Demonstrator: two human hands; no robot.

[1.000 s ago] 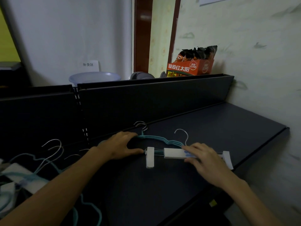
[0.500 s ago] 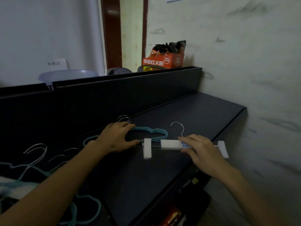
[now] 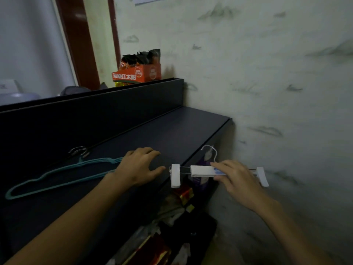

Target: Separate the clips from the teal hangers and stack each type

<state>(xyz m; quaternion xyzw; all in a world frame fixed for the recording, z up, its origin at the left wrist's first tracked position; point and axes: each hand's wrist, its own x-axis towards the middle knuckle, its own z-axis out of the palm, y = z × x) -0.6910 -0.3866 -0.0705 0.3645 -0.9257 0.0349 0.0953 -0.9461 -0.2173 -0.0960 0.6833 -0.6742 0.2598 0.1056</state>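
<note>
While the right hand (image 3: 236, 178) pinches the white clip hanger (image 3: 208, 171) at mid-bar, thumb below and fingers (image 3: 219, 165) curled over the top, the piece hangs in the air just past the right end of the desk (image 3: 172, 134), clear of the surface. Long axis runs left to right, roughly level: one white clip (image 3: 175, 175) at the left end, the other (image 3: 262, 176) at the right end, wire hook (image 3: 210, 152) pointing up and away. Left clip lies just beside the left hand's thumb, with a small gap between them; no contact visible. Left hand (image 3: 142, 165) rests flat on the desk, fingers spread and relaxed, holding nothing, its heel over the right end of the teal hangers (image 3: 63, 173). Those lie stacked flat on the desk, long axis also left to right, metal hooks (image 3: 79, 151) bunched toward the back panel (image 3: 95, 115). Judgement: the clip piece is already free of the teal stack, and the right hand is the only one placed to set it down; bare desk beyond the left hand looks like usable room. Desk is dark, matte, flat, ending close to a scuffed pale wall (image 3: 267, 73). Below the desk end, assorted packaged goods (image 3: 172, 217), too dim to identify. An orange snack box (image 3: 139, 74) sits behind the panel.
</note>
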